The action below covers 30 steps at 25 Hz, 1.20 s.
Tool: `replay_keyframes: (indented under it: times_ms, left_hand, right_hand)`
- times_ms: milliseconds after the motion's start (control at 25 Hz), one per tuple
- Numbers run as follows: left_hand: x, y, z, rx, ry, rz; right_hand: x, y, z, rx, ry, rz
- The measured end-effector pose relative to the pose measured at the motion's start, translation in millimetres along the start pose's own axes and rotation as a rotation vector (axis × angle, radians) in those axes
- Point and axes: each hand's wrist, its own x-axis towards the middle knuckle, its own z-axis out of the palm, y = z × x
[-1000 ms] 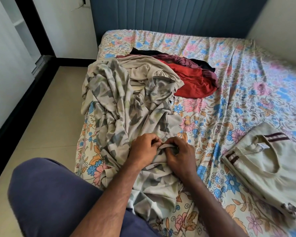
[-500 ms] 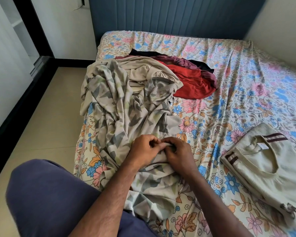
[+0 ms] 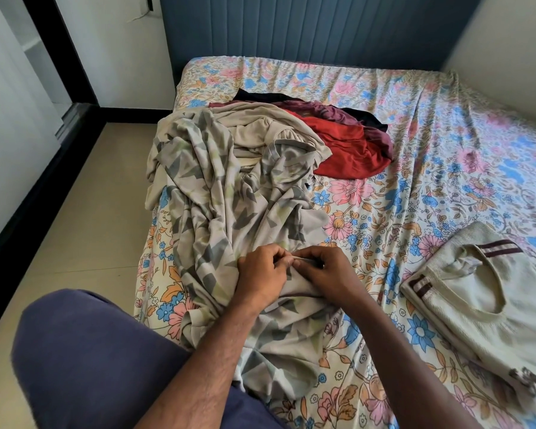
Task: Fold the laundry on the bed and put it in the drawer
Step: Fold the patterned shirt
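Head view: against the earlier pictures little is altered. The left hand and the right hand are still held close together over the same spot, and the same hem of the patterned garment is still pinched between curled fingers of both. The small fold of cloth between the fingertips is drawn slightly tighter than it was a second ago; the piles have not moved.

The patterned garment, beige with grey shapes, is spread crumpled from beneath the hands away towards the headboard, and also back towards the person's blue-clad knee, which is seen below the left hand. Beyond its far end, up and to the right of the hands, a red garment is heaped with a maroon one and a black one. Well to the right of the right hand a folded cream top with dark red stripes lies flat on the bed, which is covered by a floral sheet. A small tag is seen inside its collar, but no writing on it can be read. No drawer is seen.
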Motion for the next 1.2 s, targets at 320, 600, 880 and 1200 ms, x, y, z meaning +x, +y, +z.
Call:
replay_keyframes:
  times_ms: [320,600,880,1200]
  left_hand:
    - [2,5,-7,-0.26,-0.112,-0.126]
    - [3,0,-10,-0.412,-0.351,-0.167]
    - [2,6,-6,-0.127,-0.168,-0.072]
    - [-2,2,-9,-0.33,-0.204,-0.054]
  right_hand:
    - [-9,-6,-7,0.327,-0.072,0.096]
    - [-5,-3,-21,0.616,-0.318,0.152]
    - [-8,1,-11,0.597,-0.248,0.138]
    - [-6,-7,-9,0.625,-0.243,0.172]
